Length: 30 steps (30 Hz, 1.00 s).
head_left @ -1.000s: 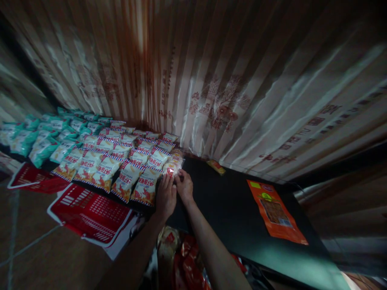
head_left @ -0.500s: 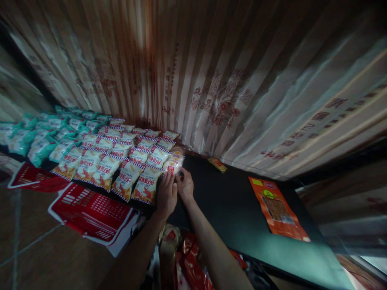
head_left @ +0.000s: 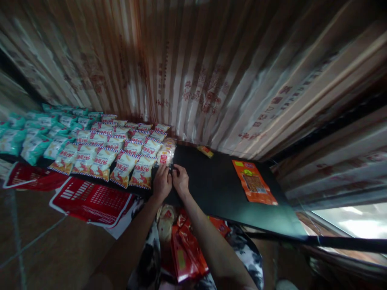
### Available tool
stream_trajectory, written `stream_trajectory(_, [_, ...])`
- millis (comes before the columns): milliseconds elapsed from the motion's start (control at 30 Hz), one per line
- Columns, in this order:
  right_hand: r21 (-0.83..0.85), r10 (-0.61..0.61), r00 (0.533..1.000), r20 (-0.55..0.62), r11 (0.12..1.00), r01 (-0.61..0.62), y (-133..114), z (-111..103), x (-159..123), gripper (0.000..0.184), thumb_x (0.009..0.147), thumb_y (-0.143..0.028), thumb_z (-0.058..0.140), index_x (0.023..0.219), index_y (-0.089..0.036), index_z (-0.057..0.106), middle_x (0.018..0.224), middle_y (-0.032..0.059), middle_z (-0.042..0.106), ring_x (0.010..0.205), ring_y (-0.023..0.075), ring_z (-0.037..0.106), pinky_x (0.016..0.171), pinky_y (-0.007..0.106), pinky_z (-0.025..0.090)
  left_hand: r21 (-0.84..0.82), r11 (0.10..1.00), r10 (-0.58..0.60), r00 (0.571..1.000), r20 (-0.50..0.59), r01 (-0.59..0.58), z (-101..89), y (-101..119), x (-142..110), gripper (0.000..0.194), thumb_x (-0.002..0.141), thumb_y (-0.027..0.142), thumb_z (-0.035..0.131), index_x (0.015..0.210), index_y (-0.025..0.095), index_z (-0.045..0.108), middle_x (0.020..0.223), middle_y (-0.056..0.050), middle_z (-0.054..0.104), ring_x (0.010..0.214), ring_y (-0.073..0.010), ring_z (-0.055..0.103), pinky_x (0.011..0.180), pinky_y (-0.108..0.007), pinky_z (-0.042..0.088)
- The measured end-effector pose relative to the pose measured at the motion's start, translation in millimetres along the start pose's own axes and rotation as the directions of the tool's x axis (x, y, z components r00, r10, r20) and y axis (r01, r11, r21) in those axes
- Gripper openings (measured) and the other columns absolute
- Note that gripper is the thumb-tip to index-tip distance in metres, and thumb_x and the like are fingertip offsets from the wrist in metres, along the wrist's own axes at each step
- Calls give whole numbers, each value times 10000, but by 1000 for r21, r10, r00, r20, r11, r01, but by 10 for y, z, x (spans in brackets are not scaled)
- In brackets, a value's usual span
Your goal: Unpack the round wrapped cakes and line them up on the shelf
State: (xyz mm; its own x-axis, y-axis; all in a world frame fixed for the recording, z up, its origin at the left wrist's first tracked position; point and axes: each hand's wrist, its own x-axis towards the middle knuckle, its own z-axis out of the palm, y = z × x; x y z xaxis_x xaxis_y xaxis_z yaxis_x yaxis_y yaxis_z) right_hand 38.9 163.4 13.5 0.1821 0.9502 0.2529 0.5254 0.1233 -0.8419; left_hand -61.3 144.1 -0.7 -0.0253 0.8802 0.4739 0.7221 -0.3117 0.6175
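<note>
A clear plastic snack packet (head_left: 167,152) with a red-and-white label lies on the black tabletop (head_left: 208,181), at the right end of rows of white-and-orange snack bags (head_left: 143,171). My left hand (head_left: 162,183) reaches to its near edge, fingers stretched out and fingertips touching it by the label. Just to the right, my right hand (head_left: 181,180) has its fingers curled in, with thumb and forefinger pinched at the packet's near right corner. The exact contact of those fingertips is partly hidden.
Teal snack bags (head_left: 36,143) fill the left end. A small yellow packet (head_left: 205,151) and an orange pouch (head_left: 254,183) lie to the right. Red packages (head_left: 189,257) rest on my lap below. Red basket-printed sheets (head_left: 90,199) hang at the front edge; a pleated curtain (head_left: 193,72) stands behind.
The view has shifted, so the table appears higher and more of my lap shows. Both hands stay at the packet's near edge, with little visible movement of the packet.
</note>
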Motion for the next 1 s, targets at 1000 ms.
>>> stream_trajectory(1000, [-198,131,949,287,977,-76,341,-381,-1920,291,800,-118,437,1002,-171,640,1024,115,638,936,211,603,876,327,469,-80,981,-157,962,224,179,-231,410,-1911,414,859,184,461,1273,170,476,1452,-133,374,1389,-259,271,1136,-504,260])
